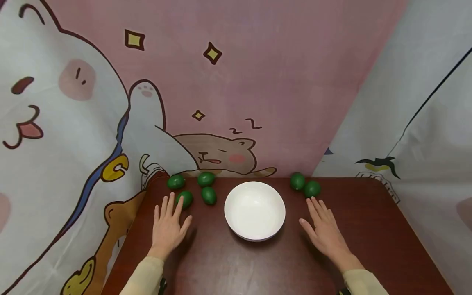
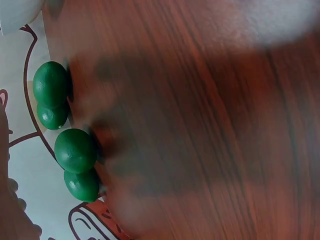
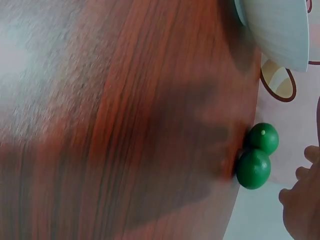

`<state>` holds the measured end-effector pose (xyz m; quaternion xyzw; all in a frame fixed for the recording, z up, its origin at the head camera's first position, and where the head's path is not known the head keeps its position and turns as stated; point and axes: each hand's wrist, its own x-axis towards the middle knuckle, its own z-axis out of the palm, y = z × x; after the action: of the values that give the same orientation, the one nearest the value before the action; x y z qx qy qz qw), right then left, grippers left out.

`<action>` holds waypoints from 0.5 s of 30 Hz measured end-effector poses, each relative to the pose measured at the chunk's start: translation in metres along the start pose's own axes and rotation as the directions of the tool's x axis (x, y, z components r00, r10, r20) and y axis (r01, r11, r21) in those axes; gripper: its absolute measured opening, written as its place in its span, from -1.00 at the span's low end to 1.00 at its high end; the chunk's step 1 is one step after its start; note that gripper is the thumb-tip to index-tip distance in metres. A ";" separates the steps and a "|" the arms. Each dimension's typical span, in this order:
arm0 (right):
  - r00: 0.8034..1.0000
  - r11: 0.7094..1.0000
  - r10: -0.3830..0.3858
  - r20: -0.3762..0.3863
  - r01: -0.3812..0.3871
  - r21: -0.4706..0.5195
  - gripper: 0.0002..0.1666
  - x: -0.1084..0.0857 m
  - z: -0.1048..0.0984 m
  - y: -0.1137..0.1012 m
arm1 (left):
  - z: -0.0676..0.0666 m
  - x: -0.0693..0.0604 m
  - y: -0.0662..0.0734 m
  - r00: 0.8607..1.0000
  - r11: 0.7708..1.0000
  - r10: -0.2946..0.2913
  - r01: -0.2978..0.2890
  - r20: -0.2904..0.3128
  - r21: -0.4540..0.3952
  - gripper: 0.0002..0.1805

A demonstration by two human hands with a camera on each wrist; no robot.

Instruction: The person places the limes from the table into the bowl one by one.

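A white bowl (image 1: 255,211) stands on the dark red-brown table, with nothing in it. Left of it lie several green fruits, one (image 1: 209,196) nearest the bowl. My left hand (image 1: 168,229), fingers straight and spread, is over the table, its fingertips by another green fruit (image 1: 185,198); whether they touch cannot be told. Two more green fruits, one (image 1: 298,181) behind the other (image 1: 312,189), lie right of the bowl. Just in front of them is my right hand (image 1: 326,233), fingers straight, holding nothing. The right wrist view shows that pair (image 3: 253,169) and part of the bowl (image 3: 277,32).
The table (image 1: 236,266) ends at the back against a hanging cloth (image 1: 287,82) printed with cartoon animals. Its left and right edges show in the head view. The green fruits on both sides lie near the back edge.
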<state>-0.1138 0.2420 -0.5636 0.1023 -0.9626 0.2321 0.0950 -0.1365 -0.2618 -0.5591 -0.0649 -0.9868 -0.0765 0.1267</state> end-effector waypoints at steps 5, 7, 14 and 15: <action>0.999 0.996 0.039 0.033 -0.041 0.074 -0.13 0.004 0.006 -0.006 | 0.003 0.003 0.005 1.000 1.000 0.013 -0.013 -0.003 -0.028 -0.18; 0.998 0.993 0.050 0.046 -0.054 0.102 -0.13 0.005 0.008 -0.008 | 0.005 0.004 0.007 1.000 0.999 0.016 -0.016 -0.007 -0.043 -0.19; 0.991 0.972 0.098 0.091 -0.115 0.205 -0.15 0.007 0.011 -0.015 | 0.011 0.005 0.015 1.000 0.995 0.006 -0.007 -0.012 -0.103 -0.21; 0.990 0.969 0.101 0.094 -0.119 0.217 -0.15 0.007 0.012 -0.015 | 0.012 0.005 0.016 1.000 0.994 0.004 -0.006 -0.015 -0.110 -0.22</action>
<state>-0.1185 0.2222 -0.5655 0.0680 -0.9379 0.3387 0.0304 -0.1419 -0.2433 -0.5676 -0.0737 -0.9801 -0.1307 0.1302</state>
